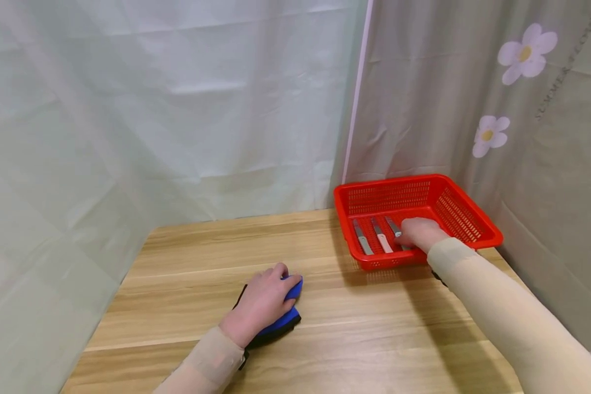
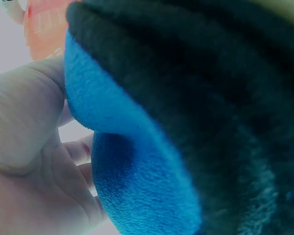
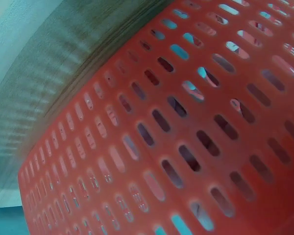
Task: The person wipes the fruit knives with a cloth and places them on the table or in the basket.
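My left hand [image 1: 262, 300] grips a blue and black cloth [image 1: 293, 291] low over the wooden table. Close up in the left wrist view, the plush blue cloth [image 2: 137, 181] bulges between the thumb and fingers, its dark side facing the camera. Over at the right, my right hand [image 1: 421, 232] reaches over the near rim into a red plastic basket [image 1: 342, 205]. Its fingertips pinch the handle of a knife [image 1: 393, 225], partly hidden under the hand. Beside that lie a pink-handled knife [image 1: 383, 238] and a grey-handled knife [image 1: 363, 241], side by side on the basket floor.
The slotted basket wall [image 3: 152, 127] fills most of the right wrist view and hides the right hand there. Pale curtains [image 1: 251, 109] hang behind and beside the wooden table [image 1: 187, 273]. The basket stands at its back right corner.
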Demonstrator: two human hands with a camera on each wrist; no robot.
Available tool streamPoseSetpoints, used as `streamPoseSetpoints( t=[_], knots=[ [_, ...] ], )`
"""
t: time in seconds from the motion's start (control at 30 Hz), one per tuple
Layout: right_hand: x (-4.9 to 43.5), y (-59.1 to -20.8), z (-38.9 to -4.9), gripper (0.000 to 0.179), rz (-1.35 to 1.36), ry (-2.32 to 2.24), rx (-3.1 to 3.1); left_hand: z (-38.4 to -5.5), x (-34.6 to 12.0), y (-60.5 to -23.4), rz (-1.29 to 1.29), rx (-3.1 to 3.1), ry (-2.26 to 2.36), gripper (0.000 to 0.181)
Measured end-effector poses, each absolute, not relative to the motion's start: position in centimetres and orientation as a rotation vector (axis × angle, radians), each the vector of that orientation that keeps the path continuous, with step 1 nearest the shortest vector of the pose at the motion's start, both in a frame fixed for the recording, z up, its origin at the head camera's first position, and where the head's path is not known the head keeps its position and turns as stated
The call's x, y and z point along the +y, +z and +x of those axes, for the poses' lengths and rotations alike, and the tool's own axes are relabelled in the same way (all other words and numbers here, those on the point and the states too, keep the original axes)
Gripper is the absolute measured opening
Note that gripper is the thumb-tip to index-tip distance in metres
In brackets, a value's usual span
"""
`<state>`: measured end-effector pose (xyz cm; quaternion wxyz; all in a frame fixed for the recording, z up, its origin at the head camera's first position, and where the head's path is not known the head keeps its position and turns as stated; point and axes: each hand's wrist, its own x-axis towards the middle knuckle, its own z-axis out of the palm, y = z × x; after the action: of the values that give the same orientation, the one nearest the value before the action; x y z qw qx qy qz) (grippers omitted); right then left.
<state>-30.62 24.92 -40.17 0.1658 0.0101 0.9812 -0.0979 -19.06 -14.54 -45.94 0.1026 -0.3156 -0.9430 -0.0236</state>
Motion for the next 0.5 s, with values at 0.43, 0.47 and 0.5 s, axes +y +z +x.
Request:
streamPoseSetpoints(
  t=[0.43, 0.47, 0.5],
  knots=[
    [24.7, -37.2, -27.8, 0.035, -0.281, -0.191, 3.075, -19.2, -14.6, -45.3, -0.9, -3.006, -0.086, 0.061],
    [24.4, -37.2, -27.2, 0.035, -0.319, -0.197, 3.103, -19.2, -14.6, -45.2, -0.889, -3.022, -0.094, 0.063],
    [24.2, -37.1, -26.5, 0.037, -0.354, -0.199, 3.133, -19.2, -14.7, -45.1, -0.88, -3.032, -0.104, 0.064]
  ],
)
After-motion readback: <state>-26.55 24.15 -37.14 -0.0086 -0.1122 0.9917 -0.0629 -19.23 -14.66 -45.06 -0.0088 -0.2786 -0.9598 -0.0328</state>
